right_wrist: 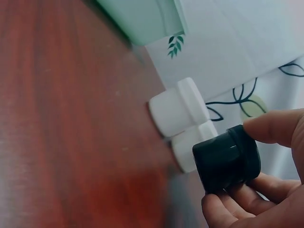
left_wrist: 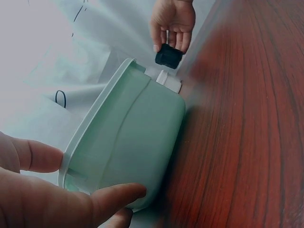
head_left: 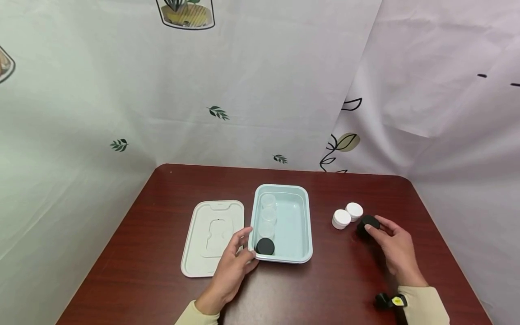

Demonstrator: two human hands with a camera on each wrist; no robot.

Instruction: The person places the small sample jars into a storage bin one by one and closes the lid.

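Note:
My right hand point(head_left: 396, 248) pinches a small black lidded jar point(right_wrist: 225, 159) between thumb and fingers, to the right of the plastic tub. In the left wrist view the black jar appears above the table. Two white lidded jars point(head_left: 341, 219) stand close by it. My left hand point(head_left: 231, 268) grips the near left corner of a pale blue-green tub point(head_left: 294, 234), thumb and fingers about its rim. Inside the tub, a column of several clear jars point(head_left: 268, 215) runs along the left side, with another black jar point(head_left: 265, 246) at its near end.
A whitish tub lid point(head_left: 199, 234) lies flat on the dark red-brown table point(head_left: 154, 234), left of the tub and partly behind my left hand. Printed cloth point(head_left: 260, 90) hangs at the back and both sides of the table.

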